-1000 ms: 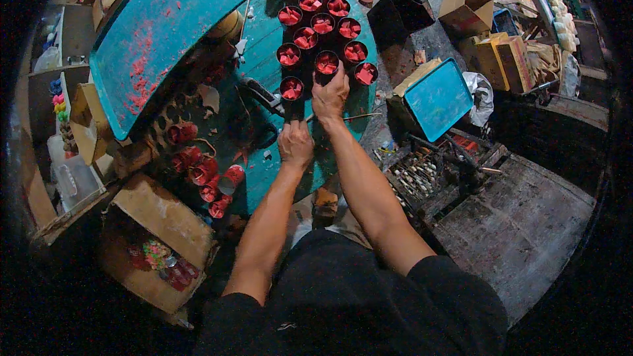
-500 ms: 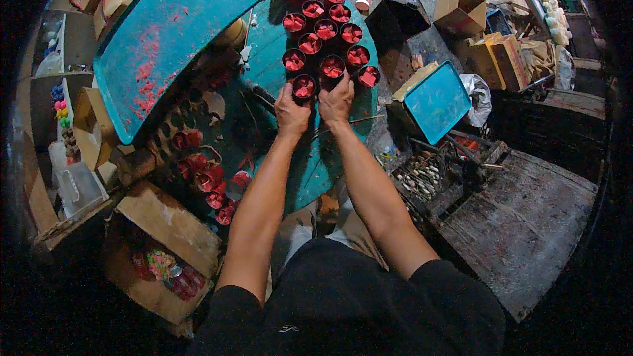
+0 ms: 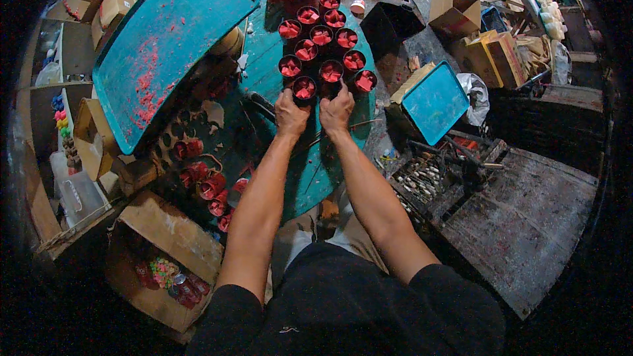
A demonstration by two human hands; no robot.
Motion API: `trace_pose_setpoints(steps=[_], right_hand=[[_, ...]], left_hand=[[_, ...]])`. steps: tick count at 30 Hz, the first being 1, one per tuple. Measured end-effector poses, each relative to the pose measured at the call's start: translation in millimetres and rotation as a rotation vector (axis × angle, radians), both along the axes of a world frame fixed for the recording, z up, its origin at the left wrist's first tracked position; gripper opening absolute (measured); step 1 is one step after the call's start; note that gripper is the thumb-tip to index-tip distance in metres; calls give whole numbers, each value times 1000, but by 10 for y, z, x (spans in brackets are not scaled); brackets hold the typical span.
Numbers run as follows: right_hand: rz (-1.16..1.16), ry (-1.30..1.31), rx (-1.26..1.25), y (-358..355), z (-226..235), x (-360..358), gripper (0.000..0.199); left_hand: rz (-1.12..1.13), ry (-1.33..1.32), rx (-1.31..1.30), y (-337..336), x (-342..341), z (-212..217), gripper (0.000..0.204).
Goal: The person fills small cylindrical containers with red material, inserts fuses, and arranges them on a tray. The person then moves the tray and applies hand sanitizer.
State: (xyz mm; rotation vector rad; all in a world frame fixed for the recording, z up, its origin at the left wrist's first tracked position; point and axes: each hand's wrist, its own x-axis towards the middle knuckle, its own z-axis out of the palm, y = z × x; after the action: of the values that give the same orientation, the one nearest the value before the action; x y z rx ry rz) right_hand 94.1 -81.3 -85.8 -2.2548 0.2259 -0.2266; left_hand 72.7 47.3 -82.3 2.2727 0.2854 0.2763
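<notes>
Dark red cups filled with red chunks stand in a cluster on a round green table (image 3: 264, 46). My left hand (image 3: 291, 116) is closed around the side of the nearest cup (image 3: 304, 88). Just right of it, my right hand (image 3: 337, 109) grips the lower side of another filled cup (image 3: 331, 71), its thumb against the wall. Some of the fingers of both hands are hidden behind the cups. One more cup (image 3: 365, 80) stands to the right of my right hand, apart from it.
A large teal tray (image 3: 191, 6) with red crumbs lies at the left. Several empty-looking red cups (image 3: 212, 186) lie below it. A smaller blue tray (image 3: 435, 102), a black bin (image 3: 393, 18) and cardboard boxes (image 3: 455, 6) are at the right. A dark handle (image 3: 262, 103) lies beside my left hand.
The whole view has shifted slightly. Both hands stay at the same two cups, and the cups keep nearly the same arrangement.
</notes>
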Motion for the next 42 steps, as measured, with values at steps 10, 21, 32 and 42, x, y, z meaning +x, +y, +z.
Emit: trace_pose_setpoints(steps=[10, 21, 32, 42], right_hand=[[-26, -99, 139, -953, 345, -38, 75], [306, -1, 73, -1166, 193, 139, 55], [624, 209, 337, -1345, 570, 1953, 57], [743, 283, -351, -651, 1267, 1863, 59]], left_hand=[[-12, 67, 38, 24, 15, 143, 45], [-16, 65, 28, 68, 43, 215, 44], [-95, 4, -180, 675, 368, 362, 77], [-210, -11, -254, 735, 583, 112, 76]])
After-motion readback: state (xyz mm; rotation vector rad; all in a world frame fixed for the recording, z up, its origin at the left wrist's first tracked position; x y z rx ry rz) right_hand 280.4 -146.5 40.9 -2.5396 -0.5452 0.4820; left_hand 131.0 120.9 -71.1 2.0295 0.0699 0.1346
